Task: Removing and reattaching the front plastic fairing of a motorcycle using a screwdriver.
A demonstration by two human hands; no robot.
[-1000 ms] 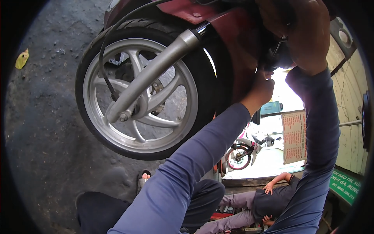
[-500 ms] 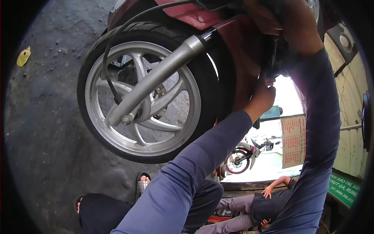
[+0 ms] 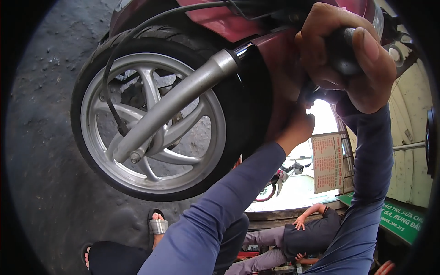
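My right hand [image 3: 371, 85] is wrapped round a rounded black handle [image 3: 339, 50], high at the right beside a red scooter's front bodywork [image 3: 220, 18]. Lower and left of it, my left hand [image 3: 298, 128] reaches up beside the dark red fork cover [image 3: 275, 55], its fingers curled on something dark that is mostly hidden. The front wheel [image 3: 208, 151], with silver spokes, black tyre and grey fork leg [image 3: 174, 105], fills the middle left. A black cable [image 3: 112, 110] runs down across the wheel to the lower fork.
My sandalled foot [image 3: 158, 224] is on dark ground [image 3: 50, 137]. A co-worker [image 3: 307, 233] in dark shirt and grey trousers is at lower right, with another hand [image 3: 385, 268] near the edge. A second motorbike [image 3: 270, 188], a hanging board [image 3: 327, 165] and a green sign [image 3: 403, 215] lie beyond.
My right hand and its handle now show larger and more clearly. My left hand sits slightly lower and leftward. The view has shifted, and the yellow leaf is no longer visible.
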